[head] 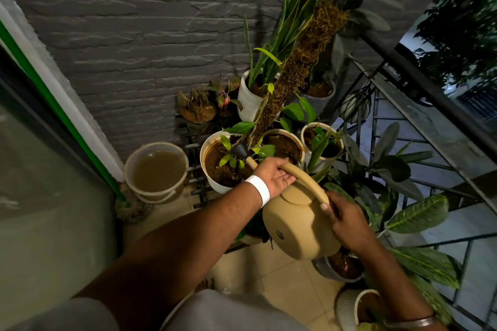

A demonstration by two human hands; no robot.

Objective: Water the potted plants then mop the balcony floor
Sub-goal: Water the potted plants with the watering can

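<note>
A beige watering can (297, 226) is tilted forward, and its dark spout head (240, 151) hangs over a white pot (215, 185) of wet soil with a small green plant. My left hand (271, 176) grips the front of the can's curved handle, near the spout. My right hand (347, 220) holds the rear of the handle against the can's body. More potted plants (322, 142) crowd the corner behind and to the right. A mop head (131, 209) with a green handle (51, 99) leans at the left.
A bucket (156, 172) of murky water stands on the tiled floor (282, 282) by the grey brick wall (121, 35). A black metal railing (419, 121) runs along the right side. Large-leaved plants (419, 215) and low pots (347, 306) fill the lower right.
</note>
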